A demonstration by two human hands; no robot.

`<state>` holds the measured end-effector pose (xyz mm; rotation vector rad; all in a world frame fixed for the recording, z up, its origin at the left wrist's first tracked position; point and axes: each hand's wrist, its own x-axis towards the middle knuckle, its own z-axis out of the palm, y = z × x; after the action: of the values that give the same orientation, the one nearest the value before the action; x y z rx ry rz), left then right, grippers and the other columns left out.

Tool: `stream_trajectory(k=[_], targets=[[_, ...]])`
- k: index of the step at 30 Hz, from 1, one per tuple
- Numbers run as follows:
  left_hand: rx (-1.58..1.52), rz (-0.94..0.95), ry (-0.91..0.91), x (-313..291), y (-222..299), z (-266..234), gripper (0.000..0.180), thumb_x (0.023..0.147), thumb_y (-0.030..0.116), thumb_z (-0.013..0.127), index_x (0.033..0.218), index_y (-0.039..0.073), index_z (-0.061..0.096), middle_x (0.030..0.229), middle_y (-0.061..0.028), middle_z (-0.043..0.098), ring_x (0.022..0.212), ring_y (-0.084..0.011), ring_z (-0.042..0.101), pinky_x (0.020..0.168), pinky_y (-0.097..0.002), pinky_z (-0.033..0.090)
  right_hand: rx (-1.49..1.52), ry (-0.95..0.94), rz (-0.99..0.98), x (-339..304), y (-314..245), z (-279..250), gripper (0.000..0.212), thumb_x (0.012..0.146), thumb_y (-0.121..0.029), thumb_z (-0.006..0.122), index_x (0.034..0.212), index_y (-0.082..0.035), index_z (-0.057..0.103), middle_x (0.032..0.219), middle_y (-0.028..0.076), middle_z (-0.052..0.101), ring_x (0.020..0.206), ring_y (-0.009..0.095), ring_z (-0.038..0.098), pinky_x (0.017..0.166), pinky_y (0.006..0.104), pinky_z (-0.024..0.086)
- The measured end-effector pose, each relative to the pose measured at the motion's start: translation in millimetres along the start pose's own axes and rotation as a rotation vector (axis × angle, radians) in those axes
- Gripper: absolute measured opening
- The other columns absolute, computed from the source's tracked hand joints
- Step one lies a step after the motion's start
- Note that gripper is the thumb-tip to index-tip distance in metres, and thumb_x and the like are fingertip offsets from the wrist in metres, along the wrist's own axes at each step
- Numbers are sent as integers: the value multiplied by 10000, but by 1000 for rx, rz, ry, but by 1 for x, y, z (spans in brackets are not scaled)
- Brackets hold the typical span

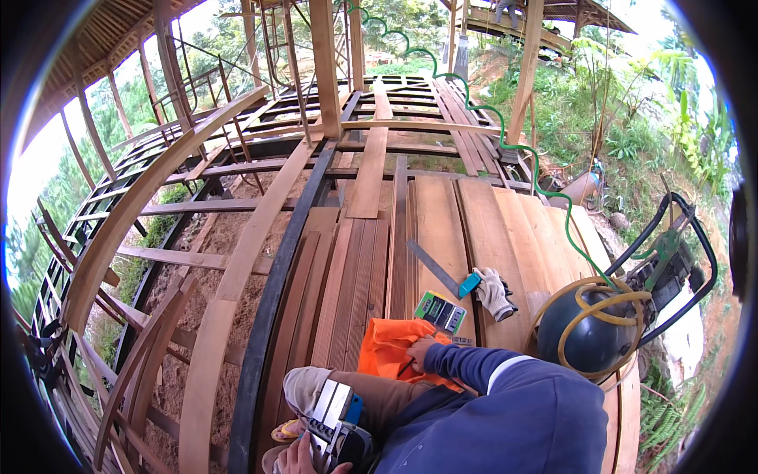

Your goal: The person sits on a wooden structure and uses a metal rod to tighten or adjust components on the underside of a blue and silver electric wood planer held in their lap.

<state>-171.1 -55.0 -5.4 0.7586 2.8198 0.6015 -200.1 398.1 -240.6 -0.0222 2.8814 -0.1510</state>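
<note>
1. Nearest, the left hand (296, 456) has its fingers closed round the near end of a power tool (338, 430), so the grip looks firm. Part of the hand is cut off by the bottom edge.
2. The tool is low down, by a bent leg (387, 393). Its long side runs away from the body, and the far end leans a little to the right. Its shiny metal plate faces up.
3. I think it is best to hold the tool still, keep fingers off any sharp edge in the plate, and keep loose cloth away.
4. A bit farther out, the right hand (424, 353) is on the orange cloth (385, 347). Its fingers are bent, but I cannot tell if they pinch it. The cloth is crumpled, so I see no clear long way. A gentle, steady hand should suit it.
5. Just past the cloth are a flat green packet (440, 313), a metal square (436, 269) with a blue handle, and a pale glove (494, 295).
6. To the right is a dark round tank (580, 325) with a yellow hose (632, 298) over it.
7. Far off, wood posts (325, 71) stand up.
</note>
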Motion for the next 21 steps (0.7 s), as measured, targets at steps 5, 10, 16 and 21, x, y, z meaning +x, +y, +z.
stream_trajectory(k=[5,10,16,21], targets=[[85,69,91,26,41,1,986,688,668,745,1406,41,494,1342,-197,557,1267,-398,488,1104,-533,336,255,-178,-6,18,9,-21,313,762,-333,665,973,-104,686,963,139,710,920,340,674,797,467,498],[183,27,48,30,70,1,1019,653,687,758,1429,85,489,1375,-215,536,1309,-407,456,1112,-537,327,715,124,-16,50,-28,-47,327,895,-361,648,998,-53,681,904,170,705,868,336,680,769,404,530],[230,61,125,24,77,5,1072,607,680,795,1439,74,494,1393,-234,531,1319,-418,458,1134,-542,305,1318,-6,-300,39,-112,-115,425,992,-436,567,1074,-41,703,984,113,718,935,211,664,863,342,501],[233,124,267,10,73,11,1062,570,665,826,1368,17,560,1360,-225,561,1294,-420,480,1130,-538,316,1428,-55,-428,27,-134,-125,391,1028,-385,527,1114,-49,706,1025,69,713,993,169,634,935,311,465]])
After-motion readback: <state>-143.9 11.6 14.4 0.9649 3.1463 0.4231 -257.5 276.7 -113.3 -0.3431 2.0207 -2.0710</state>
